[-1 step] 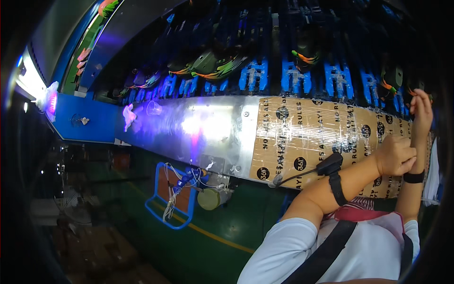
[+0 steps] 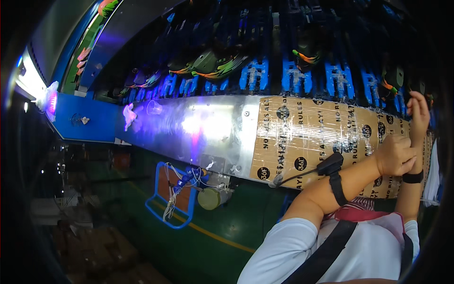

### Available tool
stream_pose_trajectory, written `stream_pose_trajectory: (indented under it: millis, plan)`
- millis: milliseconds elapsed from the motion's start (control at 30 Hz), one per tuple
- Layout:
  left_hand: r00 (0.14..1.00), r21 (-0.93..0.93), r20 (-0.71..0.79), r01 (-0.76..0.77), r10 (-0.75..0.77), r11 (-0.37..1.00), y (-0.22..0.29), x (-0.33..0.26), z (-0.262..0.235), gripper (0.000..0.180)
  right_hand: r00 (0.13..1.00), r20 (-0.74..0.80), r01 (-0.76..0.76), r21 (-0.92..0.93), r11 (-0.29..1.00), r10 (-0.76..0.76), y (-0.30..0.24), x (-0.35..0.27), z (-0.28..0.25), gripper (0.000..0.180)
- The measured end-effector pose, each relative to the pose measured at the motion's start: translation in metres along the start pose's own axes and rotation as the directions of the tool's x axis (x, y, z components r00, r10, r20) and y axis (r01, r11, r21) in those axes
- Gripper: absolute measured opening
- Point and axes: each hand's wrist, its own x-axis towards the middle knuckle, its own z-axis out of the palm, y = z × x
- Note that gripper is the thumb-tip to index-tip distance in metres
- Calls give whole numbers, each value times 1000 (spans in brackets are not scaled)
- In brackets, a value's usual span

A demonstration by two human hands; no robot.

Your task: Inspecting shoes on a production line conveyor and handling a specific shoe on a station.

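My left hand (image 2: 396, 155) is closed at the right end of the cardboard-covered bench, overlapping my right forearm. Whatever its fingers grip, if anything, is hidden. Just beyond it my right hand (image 2: 419, 111) is raised with loosely bent fingers apart, and I see nothing in it. It is close to the row of blue clamps (image 2: 339, 79) along the bench's far edge. A dark shoe upper (image 2: 389, 81) with green and orange trim stands nearby. On my right wrist is a black band (image 2: 413, 177); a strap (image 2: 337, 189) circles my left forearm.
Cardboard (image 2: 307, 135) under clear wrap covers the bench's right part; its left part is bare metal (image 2: 222, 113). A black device with a cable (image 2: 329, 164) lies beside my left forearm. More shoe uppers (image 2: 208, 66) line the machine. A blue frame (image 2: 153, 208) stands on the green floor.
The fingers of my right hand have shifted slightly left. My left hand stays where it was.
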Motion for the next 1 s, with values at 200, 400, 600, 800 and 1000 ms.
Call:
stream_pose_trajectory:
  millis: [200,400,600,800,1000]
  plan:
    - [997,-4,-26,-72,72,997,-7,-5,7,11,968,158,-213,115,970,194,32,-51,66,16]
    - [997,30,66,27,-29,999,-4,-4,11,10,900,434,41,0,999,-37,-3,-61,90,15]
    - [995,14,88,49,-50,999,-3,-3,18,10,918,393,-58,9,998,50,-2,-62,83,13]
    - [987,71,156,33,-44,997,-2,-1,14,12,917,391,-96,16,995,82,-6,-62,84,12]
    - [987,122,158,11,-30,993,-7,-4,19,13,911,409,-54,-15,998,55,-8,-60,87,13]
